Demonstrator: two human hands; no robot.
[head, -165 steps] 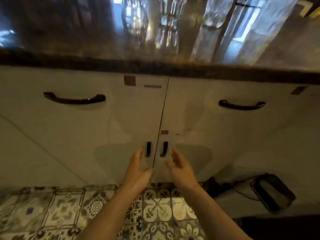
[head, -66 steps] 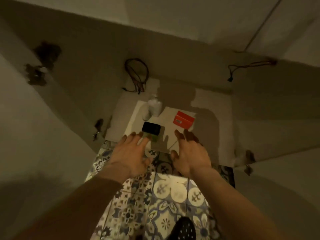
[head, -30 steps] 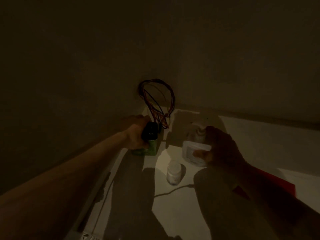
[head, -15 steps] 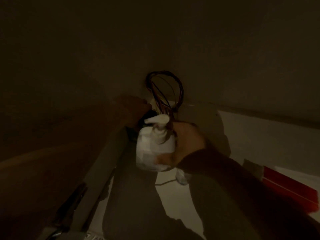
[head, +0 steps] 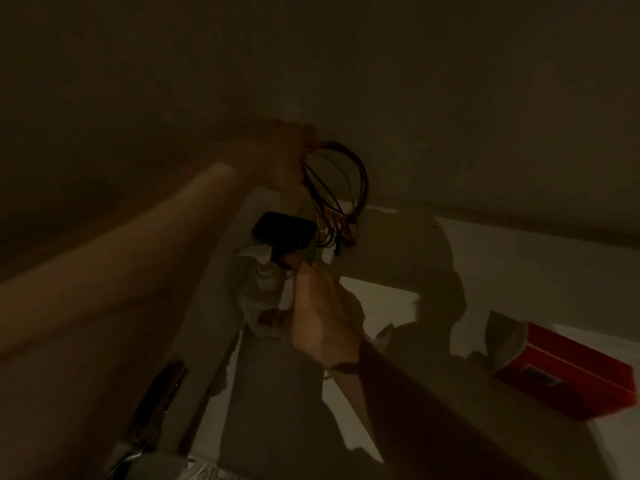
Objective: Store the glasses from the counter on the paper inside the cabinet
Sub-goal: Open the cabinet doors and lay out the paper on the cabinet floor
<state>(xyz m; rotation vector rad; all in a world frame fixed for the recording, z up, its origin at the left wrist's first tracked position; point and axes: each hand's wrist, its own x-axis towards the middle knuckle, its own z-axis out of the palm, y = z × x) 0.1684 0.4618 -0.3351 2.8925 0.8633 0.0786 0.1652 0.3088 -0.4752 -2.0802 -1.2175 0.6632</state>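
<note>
I see the dark inside of the cabinet; no glasses are in view. White paper (head: 384,299) covers the cabinet floor. My right hand (head: 322,320) is shut on a white pump bottle (head: 263,292), held low at the rear left corner. Just behind the bottle sits a green box with a black lid (head: 284,230). My left hand (head: 277,154) is raised against the back wall, its fingers curled around the top of a loop of red and dark wires (head: 346,188).
A red carton (head: 568,372) lies on the paper at the right. The left cabinet wall runs close beside my left forearm, with a door hinge (head: 156,403) at the lower left. Patterned floor tiles (head: 204,474) show at the bottom edge.
My left hand has let go of the green box and risen to the wire loop. My right hand picked up the pump bottle and carried it left, toward the rear corner.
</note>
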